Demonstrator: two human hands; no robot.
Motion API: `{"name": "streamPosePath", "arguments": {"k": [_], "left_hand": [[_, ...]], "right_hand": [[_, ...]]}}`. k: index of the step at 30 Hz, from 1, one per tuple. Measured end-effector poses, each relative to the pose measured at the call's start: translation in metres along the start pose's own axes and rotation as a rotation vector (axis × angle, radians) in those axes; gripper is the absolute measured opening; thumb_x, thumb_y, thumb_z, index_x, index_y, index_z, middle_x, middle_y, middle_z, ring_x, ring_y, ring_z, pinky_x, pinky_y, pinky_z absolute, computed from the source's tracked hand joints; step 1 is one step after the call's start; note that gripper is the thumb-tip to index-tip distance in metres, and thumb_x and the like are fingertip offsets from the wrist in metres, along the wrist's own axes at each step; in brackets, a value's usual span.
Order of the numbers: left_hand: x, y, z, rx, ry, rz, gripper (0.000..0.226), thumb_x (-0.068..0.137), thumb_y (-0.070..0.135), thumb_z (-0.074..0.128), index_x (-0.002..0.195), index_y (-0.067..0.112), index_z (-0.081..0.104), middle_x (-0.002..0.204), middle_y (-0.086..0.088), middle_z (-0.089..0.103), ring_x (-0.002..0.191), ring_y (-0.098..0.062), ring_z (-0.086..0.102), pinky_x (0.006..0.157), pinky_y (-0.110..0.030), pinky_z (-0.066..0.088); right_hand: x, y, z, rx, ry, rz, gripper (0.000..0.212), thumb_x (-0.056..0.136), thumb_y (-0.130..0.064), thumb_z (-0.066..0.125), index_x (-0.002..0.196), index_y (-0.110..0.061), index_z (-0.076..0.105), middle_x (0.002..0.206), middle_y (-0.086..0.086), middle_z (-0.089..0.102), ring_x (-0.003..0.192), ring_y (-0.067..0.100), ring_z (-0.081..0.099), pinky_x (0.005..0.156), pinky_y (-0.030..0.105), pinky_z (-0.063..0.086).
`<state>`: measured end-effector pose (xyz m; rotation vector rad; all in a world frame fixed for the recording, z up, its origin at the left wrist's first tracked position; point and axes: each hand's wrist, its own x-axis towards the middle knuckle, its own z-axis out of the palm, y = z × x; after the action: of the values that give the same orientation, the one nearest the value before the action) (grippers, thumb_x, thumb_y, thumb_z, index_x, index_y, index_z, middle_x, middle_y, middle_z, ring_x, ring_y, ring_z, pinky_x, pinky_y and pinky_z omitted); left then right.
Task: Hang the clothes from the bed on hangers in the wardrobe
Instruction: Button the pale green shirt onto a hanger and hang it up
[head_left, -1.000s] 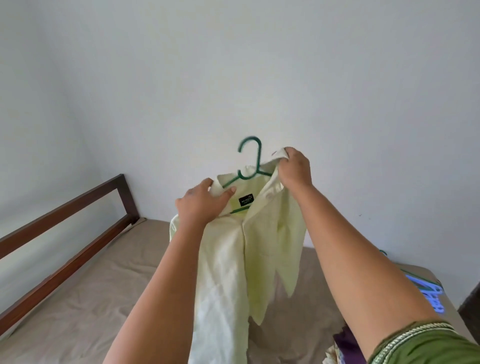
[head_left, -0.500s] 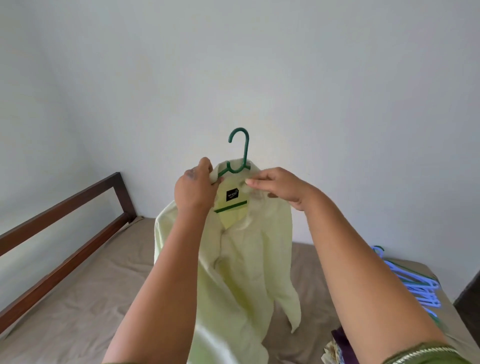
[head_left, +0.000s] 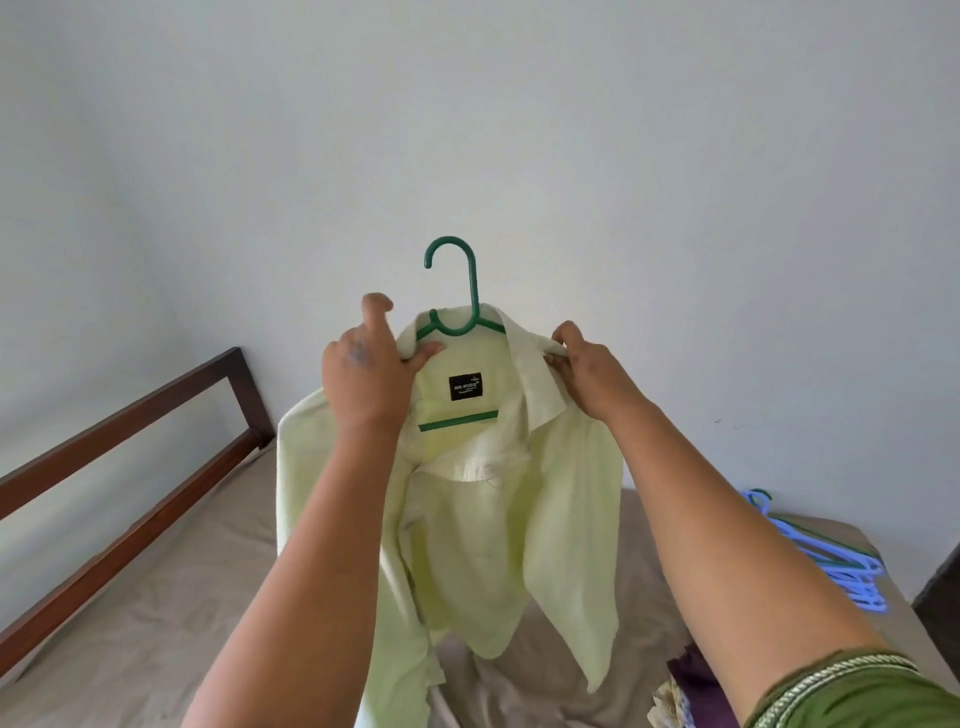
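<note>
Person's holding the pale green shirt (head_left: 467, 519) up over the bed (head_left: 156, 613) w/ both arms out; left hand (head_left: 366, 371) is gripping collar + green hanger (head_left: 470, 301) shoulder, right hand (head_left: 587, 371) is pinching the other collar edge. Shirt's hanging long-axis vertical btwn the two hands, hook pointing straight up above them; left hand's sitting nearer the hook, so prob. that one's taking it over to the wardrobe, not in view.

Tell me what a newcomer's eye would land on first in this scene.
First, the pale yellow-green shirt held up mid-frame against the white wall, draped on a green hanger whose hook rises above the collar. The left hand grips the collar's left side and the right hand pinches its right edge. At the far right, a pile of blue hangers lies on the bed.
</note>
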<state>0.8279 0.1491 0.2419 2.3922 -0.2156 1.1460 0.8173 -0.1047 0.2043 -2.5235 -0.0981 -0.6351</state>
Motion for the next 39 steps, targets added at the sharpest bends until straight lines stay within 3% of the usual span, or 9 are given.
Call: {"name": "streamPosePath", "arguments": {"k": [4, 11, 16, 20, 23, 26, 31, 36, 39], "left_hand": [[-0.01, 0.001, 0.012, -0.046, -0.148, 0.117, 0.049, 0.085, 0.04, 0.07, 0.116, 0.012, 0.045, 0.073, -0.001, 0.061, 0.076, -0.031, 0.062, 0.066, -0.034, 0.039], [0.024, 0.008, 0.005, 0.246, -0.397, -0.029, 0.101, 0.064, 0.093, 0.04, 0.122, 0.011, 0.05, 0.119, -0.006, 0.053, 0.116, -0.03, 0.044, 0.09, -0.043, 0.038], [0.019, 0.014, 0.025, -0.65, -0.505, -0.532, 0.041, 0.098, 0.049, 0.042, 0.102, 0.012, 0.058, 0.082, 0.01, 0.069, 0.095, -0.014, 0.06, 0.079, -0.029, 0.045], [0.011, 0.026, 0.02, -0.987, -0.566, -0.532, 0.02, 0.093, 0.028, 0.057, 0.11, 0.02, 0.058, 0.112, 0.008, 0.062, 0.109, -0.01, 0.053, 0.076, -0.022, 0.037], [0.015, 0.037, 0.031, -0.657, -0.65, -0.386, 0.034, 0.091, 0.047, 0.057, 0.117, 0.026, 0.058, 0.109, 0.011, 0.066, 0.106, -0.013, 0.057, 0.103, -0.037, 0.036], [0.009, 0.047, 0.04, -0.281, -0.545, -0.235, 0.03, 0.098, 0.045, 0.042, 0.1, 0.028, 0.067, 0.087, 0.019, 0.063, 0.098, -0.013, 0.056, 0.115, -0.05, 0.006], [0.016, 0.041, 0.039, -0.296, -0.466, -0.269, 0.045, 0.102, 0.047, 0.029, 0.085, 0.03, 0.067, 0.077, 0.019, 0.06, 0.087, -0.012, 0.052, 0.115, -0.048, 0.009], [0.027, 0.04, 0.038, -0.309, -0.406, -0.224, 0.045, 0.102, 0.046, 0.029, 0.081, 0.031, 0.066, 0.071, 0.019, 0.058, 0.084, -0.012, 0.052, 0.099, -0.038, 0.023], [0.027, 0.04, 0.037, -0.282, -0.394, -0.207, 0.044, 0.102, 0.045, 0.03, 0.083, 0.03, 0.067, 0.077, 0.017, 0.062, 0.085, -0.012, 0.052, 0.091, -0.036, 0.022]], "right_hand": [[0.011, 0.009, -0.007, -0.173, -0.006, 0.036, 0.011, 0.101, -0.025, 0.036, 0.099, -0.014, 0.037, 0.079, 0.011, 0.057, 0.072, 0.032, 0.053, 0.06, 0.035, 0.035], [0.003, 0.003, 0.002, -0.092, -0.053, -0.011, 0.004, 0.101, -0.019, 0.041, 0.098, -0.017, 0.04, 0.072, -0.004, 0.053, 0.071, 0.025, 0.05, 0.081, 0.04, 0.035], [-0.003, 0.002, 0.003, 0.028, -0.049, 0.002, 0.013, 0.099, -0.025, 0.05, 0.098, -0.017, 0.039, 0.065, -0.009, 0.05, 0.064, 0.012, 0.047, 0.078, 0.033, 0.032], [-0.009, 0.01, -0.004, 0.064, -0.056, 0.05, 0.014, 0.098, -0.026, 0.05, 0.097, -0.016, 0.04, 0.073, -0.004, 0.05, 0.07, 0.02, 0.046, 0.069, 0.029, 0.029], [-0.01, 0.015, 0.0, 0.11, -0.057, 0.088, 0.016, 0.097, -0.027, 0.053, 0.095, -0.018, 0.04, 0.076, -0.001, 0.051, 0.072, 0.021, 0.046, 0.062, 0.03, 0.032], [-0.011, 0.017, 0.009, 0.174, 0.02, 0.078, 0.022, 0.09, -0.026, 0.064, 0.098, -0.017, 0.045, 0.085, 0.002, 0.053, 0.079, 0.021, 0.047, 0.067, 0.029, 0.037], [-0.049, 0.022, 0.036, 0.212, 0.66, 0.146, 0.069, 0.078, -0.06, 0.065, 0.112, -0.003, 0.046, 0.107, 0.001, 0.041, 0.098, 0.016, 0.038, 0.092, 0.029, 0.035], [-0.075, 0.03, 0.083, 0.14, 0.613, 0.264, 0.08, 0.061, -0.037, 0.087, 0.115, 0.002, 0.043, 0.114, 0.014, 0.042, 0.103, 0.024, 0.04, 0.09, 0.031, 0.036], [-0.057, 0.022, 0.073, 0.227, 0.603, 0.242, 0.05, 0.076, -0.016, 0.078, 0.11, 0.001, 0.047, 0.107, 0.012, 0.047, 0.09, 0.019, 0.045, 0.078, 0.035, 0.047]]}}
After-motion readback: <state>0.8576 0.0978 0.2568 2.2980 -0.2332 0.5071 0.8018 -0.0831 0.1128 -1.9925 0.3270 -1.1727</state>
